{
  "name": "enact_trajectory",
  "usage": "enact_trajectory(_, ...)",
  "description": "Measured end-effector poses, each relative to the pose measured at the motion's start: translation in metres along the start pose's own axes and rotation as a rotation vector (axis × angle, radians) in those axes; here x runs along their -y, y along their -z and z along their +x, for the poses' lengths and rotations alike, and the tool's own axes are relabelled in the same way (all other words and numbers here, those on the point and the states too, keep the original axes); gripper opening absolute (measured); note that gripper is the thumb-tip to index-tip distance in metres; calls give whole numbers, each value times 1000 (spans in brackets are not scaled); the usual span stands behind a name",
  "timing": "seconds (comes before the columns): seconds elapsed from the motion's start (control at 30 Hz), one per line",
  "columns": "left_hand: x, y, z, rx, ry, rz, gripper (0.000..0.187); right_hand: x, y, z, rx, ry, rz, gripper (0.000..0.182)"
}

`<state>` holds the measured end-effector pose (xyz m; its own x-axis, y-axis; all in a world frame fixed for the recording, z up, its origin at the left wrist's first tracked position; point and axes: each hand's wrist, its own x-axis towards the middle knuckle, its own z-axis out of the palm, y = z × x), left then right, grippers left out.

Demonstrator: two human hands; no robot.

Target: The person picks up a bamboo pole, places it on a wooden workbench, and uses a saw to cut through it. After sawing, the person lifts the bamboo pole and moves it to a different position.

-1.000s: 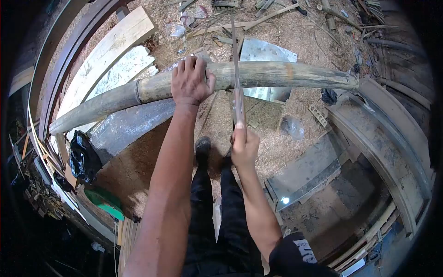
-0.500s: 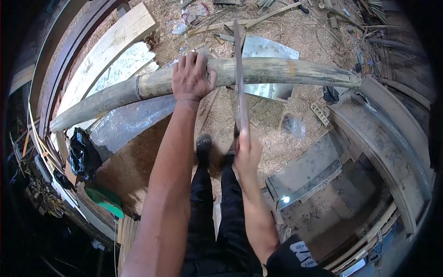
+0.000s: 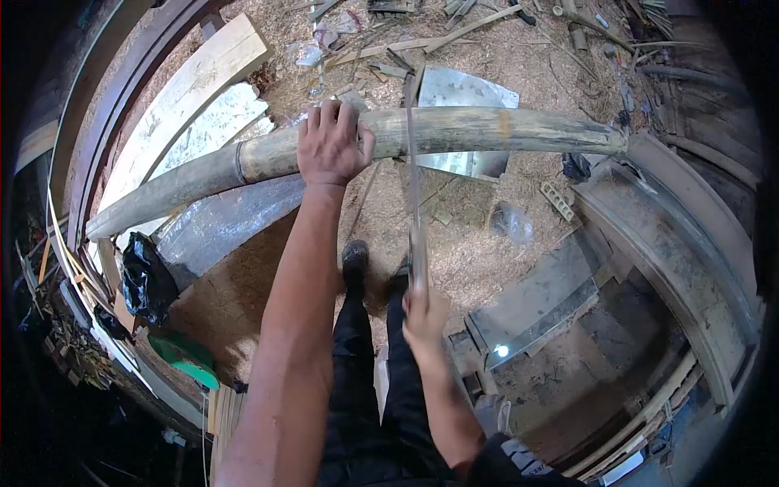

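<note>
A thick, greyish bamboo pole point(image 3: 471, 130) lies crosswise in front of me, its ends near the curved frames on either side. My left hand point(image 3: 331, 150) is closed over the pole left of centre, fingers wrapped over its far side. Lower down, my right hand point(image 3: 426, 318) grips the handle of a handsaw point(image 3: 416, 211). The long thin blade points away from me and crosses the pole a short way right of my left hand. Motion blurs the blade and right hand.
Wood shavings cover the floor around my shoes point(image 3: 355, 256). Curved metal frames point(image 3: 690, 252) stand at the right, a pale curved plank point(image 3: 199, 77) at the left. A black plastic bag point(image 3: 146, 276) and a green object point(image 3: 182, 357) lie lower left.
My right hand has drawn the saw back toward my body, so less blade extends beyond the pole. My left hand keeps its hold on the bamboo pole.
</note>
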<state>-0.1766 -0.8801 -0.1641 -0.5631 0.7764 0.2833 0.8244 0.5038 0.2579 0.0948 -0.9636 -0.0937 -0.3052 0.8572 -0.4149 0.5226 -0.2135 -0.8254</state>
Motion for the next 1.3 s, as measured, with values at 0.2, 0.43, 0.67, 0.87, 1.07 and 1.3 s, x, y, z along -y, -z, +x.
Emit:
enact_trajectory(0.2,3,-2,1,-20,-10,-8,24,9,-7,38,7,-58,99,55)
enact_trajectory(0.43,3,-3,0,-27,-12,5,25,8,-7,8,-23,-26,88,52)
enact_trajectory(0.67,7,-3,2,-32,-28,0,24,12,-17,67,-24,107,43,52)
enact_trajectory(0.87,3,-2,-1,-13,-19,-13,22,-10,-15,24,1,53,17,58)
enact_trajectory(1.07,2,-3,-1,-30,-31,-24,21,-32,-6,19,12,90,-14,57)
enact_trajectory(1.3,3,-2,-1,0,-14,-38,25,-8,-14,28,31,-24,196,54)
